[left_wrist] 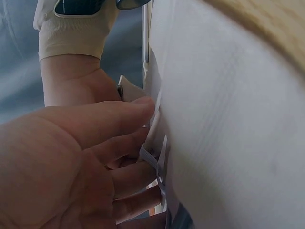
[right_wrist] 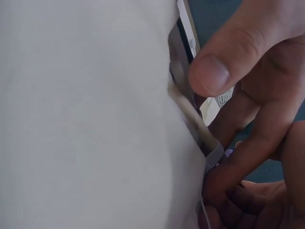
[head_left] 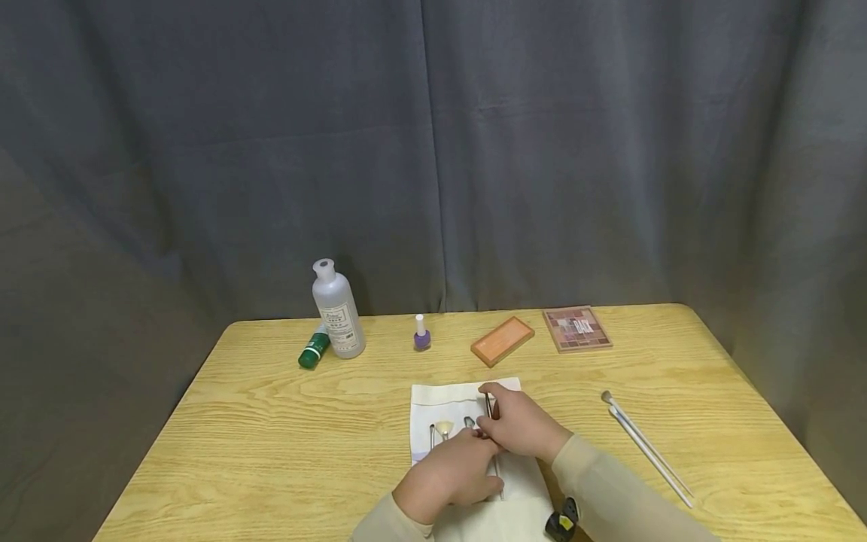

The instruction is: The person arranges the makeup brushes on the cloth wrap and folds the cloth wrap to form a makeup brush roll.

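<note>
A white cloth brush roll (head_left: 521, 482) lies spread on the table, with several makeup brushes tucked along it, among them a pale fan brush (head_left: 443, 427). My right hand (head_left: 524, 425) pinches a slim makeup brush (head_left: 488, 406) near its upper end, over the roll's right part. Close against it, my left hand (head_left: 457, 470) bends over the middle of the roll. In the left wrist view its fingers hold up a grey elastic band (left_wrist: 149, 155). The right wrist view has a pale handle running to that band, beside the right thumb (right_wrist: 212, 74).
Two pale brushes (head_left: 646, 448) lie to the right of the roll. Behind it stand a clear bottle (head_left: 339, 316), a green tube (head_left: 314, 349) and purple nail polish (head_left: 422, 339). An orange case (head_left: 503, 341) and an eyeshadow palette (head_left: 578, 329) lie at the back right.
</note>
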Motion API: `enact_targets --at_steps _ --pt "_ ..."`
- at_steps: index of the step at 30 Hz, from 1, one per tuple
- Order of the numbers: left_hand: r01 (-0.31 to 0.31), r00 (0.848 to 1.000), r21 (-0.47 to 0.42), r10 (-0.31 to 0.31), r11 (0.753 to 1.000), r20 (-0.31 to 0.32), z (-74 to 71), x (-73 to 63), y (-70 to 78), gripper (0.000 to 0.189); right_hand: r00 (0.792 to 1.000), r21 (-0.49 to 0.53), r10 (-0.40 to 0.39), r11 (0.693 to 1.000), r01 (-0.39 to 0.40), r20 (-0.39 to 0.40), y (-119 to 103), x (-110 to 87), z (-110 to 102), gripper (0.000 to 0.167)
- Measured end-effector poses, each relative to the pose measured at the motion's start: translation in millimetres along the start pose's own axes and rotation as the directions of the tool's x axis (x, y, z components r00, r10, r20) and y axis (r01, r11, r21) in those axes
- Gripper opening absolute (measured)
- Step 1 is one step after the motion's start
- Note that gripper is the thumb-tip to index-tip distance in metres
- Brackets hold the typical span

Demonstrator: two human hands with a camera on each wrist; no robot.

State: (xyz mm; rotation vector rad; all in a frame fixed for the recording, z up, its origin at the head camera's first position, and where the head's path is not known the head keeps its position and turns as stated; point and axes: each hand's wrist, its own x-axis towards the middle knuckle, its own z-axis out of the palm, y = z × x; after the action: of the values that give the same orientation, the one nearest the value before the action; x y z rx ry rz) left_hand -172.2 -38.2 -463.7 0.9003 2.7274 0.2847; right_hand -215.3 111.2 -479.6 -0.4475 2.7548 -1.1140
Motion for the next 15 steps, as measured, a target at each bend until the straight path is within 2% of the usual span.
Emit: enact_targets --at_steps 5,8,15 --pt "0.000 1.000 0.019 -0.001 1.000 0.008 2.3 1.2 -0.6 0.057 1.000 -0.024 -0.002 1.000 0.001 -0.008 1.0 -3.7 0.3 0.026" --pt "0.006 1.000 0.020 -0.006 1.000 0.016 2.0 1.3 -0.5 0.057 1.000 -0.033 0.001 0.999 -0.001 -0.002 1.0 -6.8 -0.2 0.018" --pt "0.012 1.000 0.021 -0.013 1.000 0.026 1.0 0.9 0.3 0.056 1.000 -0.060 0.001 0.998 -0.001 0.011 2.6 -10.9 -0.9 0.013"
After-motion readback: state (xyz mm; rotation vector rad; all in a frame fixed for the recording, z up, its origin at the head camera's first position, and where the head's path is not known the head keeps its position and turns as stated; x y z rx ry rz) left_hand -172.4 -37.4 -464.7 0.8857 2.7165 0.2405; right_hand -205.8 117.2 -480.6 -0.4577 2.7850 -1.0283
